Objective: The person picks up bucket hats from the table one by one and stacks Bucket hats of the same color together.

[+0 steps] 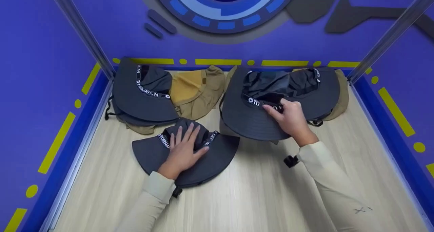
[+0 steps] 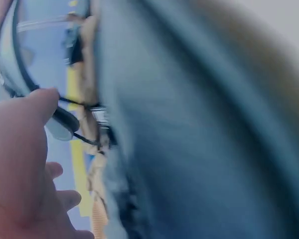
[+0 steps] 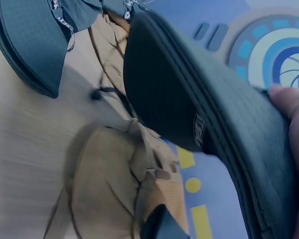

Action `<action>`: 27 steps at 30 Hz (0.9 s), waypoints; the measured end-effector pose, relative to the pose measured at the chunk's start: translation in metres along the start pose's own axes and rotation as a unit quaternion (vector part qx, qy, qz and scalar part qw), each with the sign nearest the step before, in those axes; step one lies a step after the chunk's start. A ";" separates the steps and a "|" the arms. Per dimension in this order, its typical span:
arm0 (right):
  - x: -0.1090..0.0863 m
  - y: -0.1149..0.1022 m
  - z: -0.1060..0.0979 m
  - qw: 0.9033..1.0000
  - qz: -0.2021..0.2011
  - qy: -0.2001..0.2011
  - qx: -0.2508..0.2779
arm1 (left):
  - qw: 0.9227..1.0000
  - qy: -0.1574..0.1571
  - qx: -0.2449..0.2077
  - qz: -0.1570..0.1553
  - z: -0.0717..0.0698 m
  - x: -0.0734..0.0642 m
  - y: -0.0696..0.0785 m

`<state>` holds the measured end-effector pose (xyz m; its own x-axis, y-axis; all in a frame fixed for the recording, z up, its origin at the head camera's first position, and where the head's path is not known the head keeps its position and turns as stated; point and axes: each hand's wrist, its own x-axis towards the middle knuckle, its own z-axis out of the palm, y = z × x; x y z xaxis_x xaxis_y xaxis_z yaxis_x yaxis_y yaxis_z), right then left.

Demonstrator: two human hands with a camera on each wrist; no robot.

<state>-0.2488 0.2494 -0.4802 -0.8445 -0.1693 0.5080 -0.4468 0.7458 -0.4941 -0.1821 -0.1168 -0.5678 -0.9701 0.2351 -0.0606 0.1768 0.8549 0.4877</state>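
Observation:
A dark grey sun hat (image 1: 217, 159) with a lettered band lies at the front of the table. My left hand (image 1: 182, 152) rests on its crown with fingers spread and straight. Blurred dark cloth (image 2: 189, 149) fills much of the left wrist view beside that hand. To the right, my right hand (image 1: 293, 118) grips another dark grey hat (image 1: 242, 118) near its lettered band, thumb on top and the other fingers hidden by the fabric. In the right wrist view this hat's brim (image 3: 229, 109) is tilted up off the table, above a tan neck flap (image 3: 104, 174).
At the back left, dark grey hats (image 1: 142, 106) lie stacked, with a tan and mustard flap (image 1: 198, 103) beside them. One more grey hat (image 1: 323, 100) lies at the back right, with tan cloth beneath. Blue walls (image 1: 40, 72) with metal corner posts (image 1: 84, 32) enclose the pale wooden table (image 1: 244, 201).

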 end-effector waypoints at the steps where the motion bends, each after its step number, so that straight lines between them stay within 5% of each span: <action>1: -0.003 -0.001 -0.004 1.000 -0.019 -0.001 0.007 | 1.000 0.009 -0.023 0.003 -0.003 0.004 0.001; 6: -0.017 -0.008 -0.019 0.994 -0.095 -0.009 0.051 | 0.983 0.046 -0.175 -0.012 -0.025 0.028 0.000; 8: -0.022 -0.011 -0.023 0.991 -0.116 -0.010 0.071 | 0.968 0.056 -0.244 -0.036 -0.035 0.039 0.001; 10: -0.027 -0.015 -0.027 0.986 -0.132 -0.013 0.096 | 0.943 0.065 -0.321 -0.062 -0.044 0.049 0.003; 12: -0.030 -0.019 -0.029 0.980 -0.148 -0.023 0.128 | 0.901 0.065 -0.421 -0.080 -0.052 0.059 0.007; 13: -0.031 -0.021 -0.030 0.977 -0.154 -0.029 0.143 | 0.872 0.061 -0.478 -0.086 -0.055 0.064 0.009; 18: -0.035 -0.027 -0.031 0.959 -0.173 -0.070 0.214 | 0.696 -0.007 -0.710 -0.107 -0.062 0.081 0.015; 21: -0.037 -0.027 -0.030 0.955 -0.174 -0.090 0.222 | 0.640 -0.045 -0.759 -0.110 -0.062 0.083 0.014; 23: -0.038 -0.026 -0.031 0.957 -0.169 -0.097 0.213 | 0.630 -0.052 -0.768 -0.101 -0.061 0.082 0.013; 27: -0.039 -0.020 -0.036 0.967 -0.126 -0.120 0.186 | 0.628 -0.020 -0.775 -0.063 -0.063 0.077 0.016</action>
<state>-0.1960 0.2642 -0.4651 -0.7196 -0.4929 0.4891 -0.6847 0.3863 -0.6180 -0.2644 -0.1143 -0.5095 -0.9499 0.2478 -0.1902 -0.3050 -0.6036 0.7366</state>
